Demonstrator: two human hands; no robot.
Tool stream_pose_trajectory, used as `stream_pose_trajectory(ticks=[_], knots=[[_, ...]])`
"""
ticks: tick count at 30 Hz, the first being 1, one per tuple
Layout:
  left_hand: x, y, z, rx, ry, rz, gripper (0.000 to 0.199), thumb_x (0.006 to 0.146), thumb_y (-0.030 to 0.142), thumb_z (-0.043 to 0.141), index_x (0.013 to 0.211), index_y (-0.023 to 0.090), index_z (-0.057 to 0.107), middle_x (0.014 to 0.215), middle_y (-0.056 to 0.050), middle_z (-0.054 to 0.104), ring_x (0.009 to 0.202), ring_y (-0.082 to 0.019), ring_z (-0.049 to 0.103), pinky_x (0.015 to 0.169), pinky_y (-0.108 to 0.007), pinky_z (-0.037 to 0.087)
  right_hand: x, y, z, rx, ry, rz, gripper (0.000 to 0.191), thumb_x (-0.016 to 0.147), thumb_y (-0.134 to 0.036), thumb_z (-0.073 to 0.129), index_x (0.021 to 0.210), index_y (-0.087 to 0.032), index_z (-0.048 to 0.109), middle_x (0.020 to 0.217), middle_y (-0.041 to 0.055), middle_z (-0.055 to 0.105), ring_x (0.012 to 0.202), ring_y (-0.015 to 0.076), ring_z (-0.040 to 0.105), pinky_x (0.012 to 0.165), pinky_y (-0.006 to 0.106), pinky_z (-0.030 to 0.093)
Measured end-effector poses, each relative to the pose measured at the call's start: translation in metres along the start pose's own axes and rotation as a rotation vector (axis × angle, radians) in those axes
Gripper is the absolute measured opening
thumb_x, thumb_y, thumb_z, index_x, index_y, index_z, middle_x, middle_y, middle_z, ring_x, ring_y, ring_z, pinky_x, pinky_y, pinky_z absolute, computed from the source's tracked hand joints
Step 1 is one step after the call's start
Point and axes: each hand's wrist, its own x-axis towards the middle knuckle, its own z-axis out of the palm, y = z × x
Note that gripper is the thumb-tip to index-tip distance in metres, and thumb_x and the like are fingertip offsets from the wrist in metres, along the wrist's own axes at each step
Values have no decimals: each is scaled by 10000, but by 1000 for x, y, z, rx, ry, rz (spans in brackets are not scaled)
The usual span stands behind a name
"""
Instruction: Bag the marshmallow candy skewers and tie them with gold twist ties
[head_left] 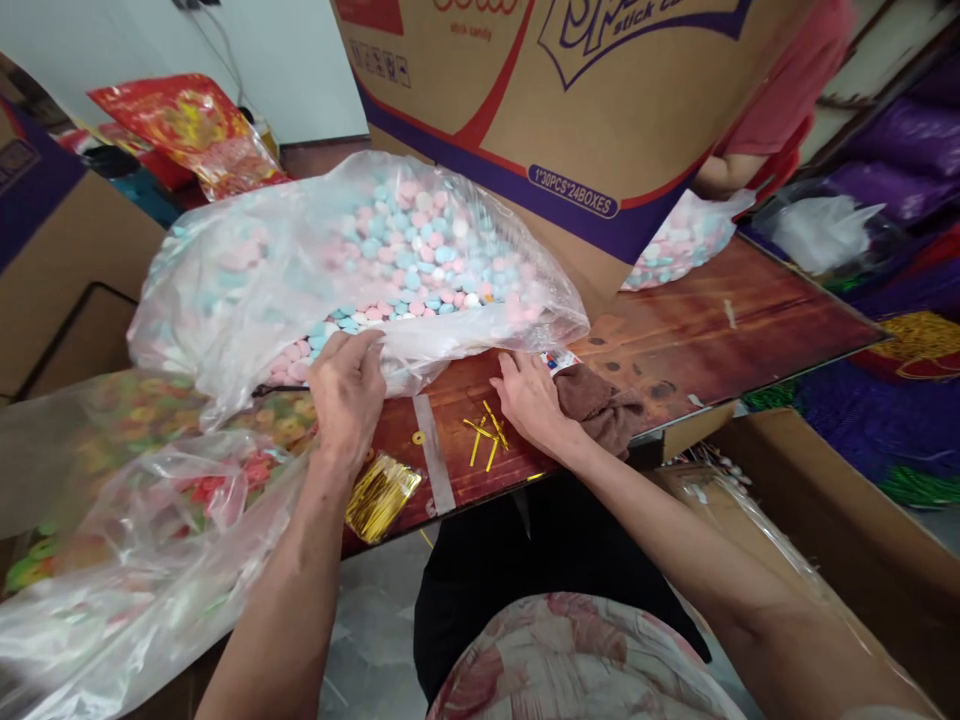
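A large clear plastic bag of pink, blue and white candies lies across the table, its opening toward me. My left hand is at the front edge of the bag, fingers bent together on the plastic beside the candies. To the right, my right hand rests on the table just below the bag's edge, fingers apart and holding nothing. Several gold twist ties lie beside it, and a brown cloth is against its right side. A packet of gold ties sits near the table's front edge.
Behind the bag stands a big cardboard box. Another candy bag lies right of it, near a person in a red shirt. Clear bags of colourful sweets fill the left side. An open carton stands at the lower right.
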Motion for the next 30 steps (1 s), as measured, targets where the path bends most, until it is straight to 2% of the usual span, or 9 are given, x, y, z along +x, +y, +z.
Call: stream_pose_trajectory(ticks=[2,5,11,15,18,22,24,28,30], knots=[[2,-1,1,-2,17,4,249,884,202,504,997,180,724,845,-59,643,852,-198,599,787,-296,449,11,-3,3,-104,-7,96,349,919,-147,472,1210,9,589,1201,266,580,1154,376,501,961,488,417],[4,-2,2,-9,31,7,250,883,191,507,1001,172,727,843,-60,642,839,-194,601,790,-294,450,19,-5,6,-149,-28,159,328,914,-77,381,1093,-50,655,1100,243,603,1092,364,513,910,478,421],[5,-6,6,-34,41,3,243,887,185,509,1003,173,723,840,-52,632,843,-185,596,792,-288,446,-5,9,2,-64,-139,-199,344,937,-81,378,986,-162,709,1053,133,617,998,275,526,888,397,398],[2,-8,8,-55,28,4,235,892,183,517,1020,175,714,840,-42,617,830,-174,583,790,-283,438,-21,18,-10,75,-168,-295,355,932,-53,388,1041,-173,704,1056,91,628,997,220,541,909,339,398],[-1,-8,8,-44,36,13,228,895,191,525,1016,176,718,818,-36,609,806,-167,576,766,-273,432,-28,13,-16,87,-107,-345,328,981,-242,448,1252,-133,598,1200,135,580,1084,254,512,964,380,385],[-3,-4,7,-44,39,14,222,891,183,530,999,169,724,799,-34,609,777,-160,573,737,-266,425,-38,-5,-5,-121,-71,-356,813,820,-655,609,1352,-54,479,1254,229,519,1078,362,484,934,487,373],[-4,-2,7,-45,38,9,216,887,180,533,988,170,724,798,-34,607,774,-158,574,732,-265,424,-42,-13,5,-212,-58,-343,685,843,-610,614,1276,-86,525,1204,213,540,1032,348,501,875,458,390],[-6,2,4,-49,34,26,221,885,174,523,990,169,718,793,-32,601,769,-158,576,724,-264,425,-40,-21,18,-262,-133,-416,173,988,-273,468,1042,-144,571,968,128,587,868,252,551,717,339,393],[-9,3,2,-42,15,47,227,883,171,518,993,172,716,796,-30,597,763,-157,575,719,-261,428,-35,-20,18,-272,-206,-457,190,999,-148,365,1005,-138,555,914,113,586,758,211,555,638,302,376]])
